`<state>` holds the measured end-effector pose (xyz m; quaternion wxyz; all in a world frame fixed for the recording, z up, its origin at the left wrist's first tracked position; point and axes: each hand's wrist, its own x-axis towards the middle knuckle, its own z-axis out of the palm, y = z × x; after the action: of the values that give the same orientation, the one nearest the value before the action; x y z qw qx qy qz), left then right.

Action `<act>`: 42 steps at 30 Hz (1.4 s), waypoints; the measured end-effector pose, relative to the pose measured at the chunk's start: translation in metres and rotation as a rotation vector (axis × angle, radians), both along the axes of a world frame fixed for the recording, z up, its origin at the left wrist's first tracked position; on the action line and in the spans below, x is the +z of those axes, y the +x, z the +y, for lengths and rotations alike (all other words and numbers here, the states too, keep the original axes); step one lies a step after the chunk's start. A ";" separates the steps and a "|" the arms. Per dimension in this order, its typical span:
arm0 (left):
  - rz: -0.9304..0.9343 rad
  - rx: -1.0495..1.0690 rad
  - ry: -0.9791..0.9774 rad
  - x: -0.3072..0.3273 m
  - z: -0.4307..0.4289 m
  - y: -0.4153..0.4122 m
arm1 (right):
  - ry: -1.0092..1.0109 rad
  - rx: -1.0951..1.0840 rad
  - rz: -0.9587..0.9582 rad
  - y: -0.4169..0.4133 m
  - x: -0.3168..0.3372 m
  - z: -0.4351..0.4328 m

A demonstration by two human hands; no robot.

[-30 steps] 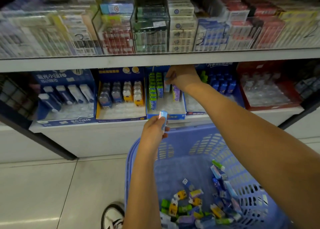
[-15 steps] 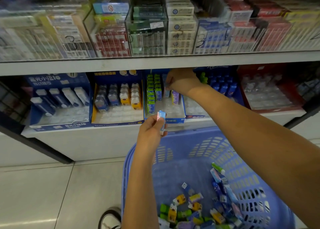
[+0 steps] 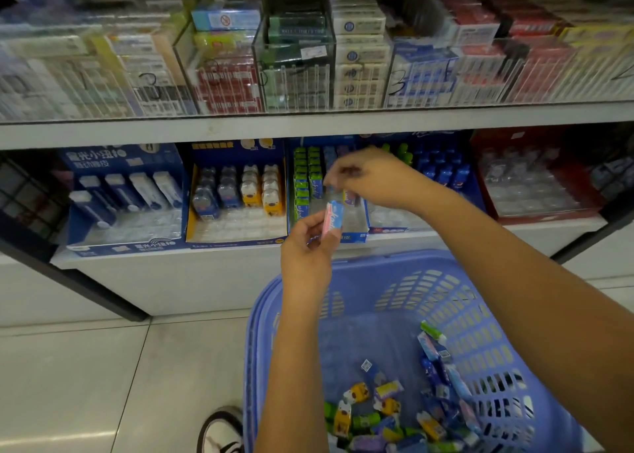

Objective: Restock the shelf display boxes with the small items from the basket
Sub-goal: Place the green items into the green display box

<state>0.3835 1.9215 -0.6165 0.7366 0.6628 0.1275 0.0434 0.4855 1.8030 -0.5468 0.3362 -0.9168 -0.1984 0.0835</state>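
Note:
My left hand [image 3: 306,251] pinches a small pink and blue eraser [image 3: 333,218] upright, just in front of the middle blue display box [image 3: 353,237]. That box holds rows of green packs [image 3: 302,181] on its left side. My right hand [image 3: 372,174] hovers over the same box with its fingers curled down toward the items; motion blur hides whether it holds anything. Below my arms stands the blue plastic basket [image 3: 384,264], with several small colourful items [image 3: 380,408] heaped in its bottom.
More display boxes line the lower shelf: a blue one [image 3: 127,195] at left, a yellow-edged one [image 3: 236,195], one with blue bottles [image 3: 442,174] and a red one [image 3: 531,185]. Clear cases of packets fill the upper shelf [image 3: 308,126]. A shoe [image 3: 219,432] rests on the tiled floor.
My left hand has lifted the eraser a little closer to the middle box. My right hand has come slightly down and back from deeper inside the box.

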 end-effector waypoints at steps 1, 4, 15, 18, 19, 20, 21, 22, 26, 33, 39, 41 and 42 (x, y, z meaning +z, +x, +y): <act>-0.038 0.027 0.013 0.002 -0.002 -0.001 | 0.062 0.054 0.060 -0.009 0.003 -0.004; -0.170 0.088 0.058 0.009 -0.007 -0.002 | 0.229 0.150 0.175 -0.028 0.010 -0.011; -0.059 -0.062 0.701 -0.013 -0.020 -0.005 | 0.213 -0.199 -0.177 0.006 -0.006 -0.009; -0.048 -0.070 0.818 -0.018 -0.022 -0.006 | -0.010 -0.133 -0.228 0.018 -0.014 0.000; -0.054 -0.064 0.826 -0.018 -0.022 -0.005 | -0.090 -0.116 -0.240 0.021 -0.016 0.003; -0.057 -0.061 0.825 -0.019 -0.021 -0.004 | -0.156 -0.108 -0.244 0.024 -0.018 0.006; -0.058 -0.059 0.821 -0.019 -0.020 -0.003 | -0.204 -0.109 -0.241 0.026 -0.020 0.008; -0.058 -0.057 0.818 -0.019 -0.018 -0.001 | -0.245 -0.119 -0.240 0.028 -0.021 0.009; -0.060 -0.051 0.813 -0.020 -0.016 0.002 | -0.423 -0.155 -0.244 0.035 -0.021 0.012; -0.048 -0.032 0.842 -0.019 -0.017 0.007 | -0.687 -0.167 -0.189 0.045 -0.019 0.035; -0.218 0.125 0.568 -0.015 -0.024 -0.009 | -0.186 -0.144 -0.200 0.002 -0.005 0.005; -0.145 0.017 0.609 -0.031 -0.028 -0.010 | -0.015 -0.151 -0.190 -0.032 -0.010 -0.019; -0.051 -0.102 0.671 -0.042 -0.031 -0.010 | -0.017 -0.142 -0.136 -0.047 -0.019 -0.030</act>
<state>0.3739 1.8909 -0.6590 0.4815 0.8725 0.0542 0.0628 0.4386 1.7727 -0.5656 0.3192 -0.9350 -0.1545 -0.0014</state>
